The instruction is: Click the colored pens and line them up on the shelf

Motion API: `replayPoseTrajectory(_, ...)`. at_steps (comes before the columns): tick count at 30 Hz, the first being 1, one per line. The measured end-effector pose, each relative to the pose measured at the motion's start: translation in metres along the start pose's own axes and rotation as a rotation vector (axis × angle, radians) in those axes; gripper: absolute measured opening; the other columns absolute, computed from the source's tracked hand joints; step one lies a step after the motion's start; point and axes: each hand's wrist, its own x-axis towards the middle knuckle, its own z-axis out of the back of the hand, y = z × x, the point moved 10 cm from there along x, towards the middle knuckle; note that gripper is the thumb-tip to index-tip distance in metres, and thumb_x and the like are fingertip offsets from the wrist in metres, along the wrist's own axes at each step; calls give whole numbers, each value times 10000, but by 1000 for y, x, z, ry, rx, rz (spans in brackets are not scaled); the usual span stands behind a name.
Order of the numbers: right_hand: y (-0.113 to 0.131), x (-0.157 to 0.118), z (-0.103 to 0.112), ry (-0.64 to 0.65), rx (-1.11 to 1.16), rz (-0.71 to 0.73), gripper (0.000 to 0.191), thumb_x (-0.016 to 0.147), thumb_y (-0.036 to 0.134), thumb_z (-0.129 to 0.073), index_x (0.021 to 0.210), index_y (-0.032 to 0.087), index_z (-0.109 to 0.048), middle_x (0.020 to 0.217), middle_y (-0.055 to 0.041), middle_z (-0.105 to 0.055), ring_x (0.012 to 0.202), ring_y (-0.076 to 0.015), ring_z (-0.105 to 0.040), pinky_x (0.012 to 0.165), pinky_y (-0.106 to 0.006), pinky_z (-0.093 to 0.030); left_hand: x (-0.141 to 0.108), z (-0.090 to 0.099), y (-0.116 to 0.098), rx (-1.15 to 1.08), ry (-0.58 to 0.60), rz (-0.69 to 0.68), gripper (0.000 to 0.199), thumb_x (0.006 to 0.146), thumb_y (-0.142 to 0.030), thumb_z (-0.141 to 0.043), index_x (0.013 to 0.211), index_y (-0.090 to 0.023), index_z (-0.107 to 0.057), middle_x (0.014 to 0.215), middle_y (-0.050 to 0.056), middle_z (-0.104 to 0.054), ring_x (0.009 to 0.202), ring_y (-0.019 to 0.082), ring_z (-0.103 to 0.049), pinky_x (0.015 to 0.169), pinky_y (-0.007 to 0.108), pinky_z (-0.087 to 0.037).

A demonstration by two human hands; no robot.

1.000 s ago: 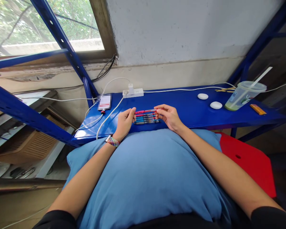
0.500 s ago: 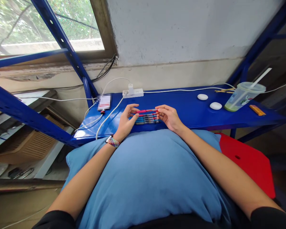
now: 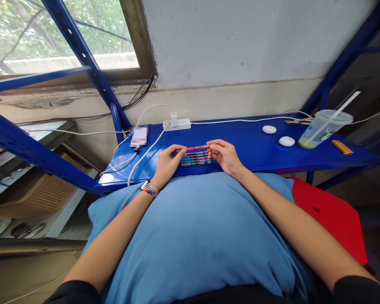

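A red pen is held level between my two hands above the blue table. My left hand pinches its left end between thumb and forefinger. At the other end, the thumb and forefinger of my right hand are closed on the pen. Just below it, nearer to me, a row of several pens lies side by side, one pink-red and others blue or grey. Fingers of both hands partly cover the ends of the row.
The blue table bears a white power strip with cables, two white egg-shaped objects, a plastic cup with a straw and an orange packet. A blue cushion fills my lap. A red stool stands right.
My left thumb and fingertips have come together on the red pen's left end; before, the fingers were spread wider. The right hand has hardly moved.
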Motion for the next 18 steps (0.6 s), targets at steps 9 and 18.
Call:
replayPoseTrajectory(9,-12,-2,-3,3,211,-221,139,854,167,-762,991,160,-778,668,-10,-694,578,-133,-632,539,-224,-575,-1,3,-11,-13,-44,-115,99,970,-301,-789,1035,-231,-810,1047,59,-814,1015,224,-764,916,387,-629)
replayPoseTrajectory(18,-18,-8,-13,59,538,-405,295,969,179,-566,1224,154,-712,809,-59,-748,708,-164,-715,615,-233,-650,0,7,-4,-69,-91,-38,161,933,-325,-826,1066,-234,-829,1079,62,-835,1045,238,-783,920,393,-652)
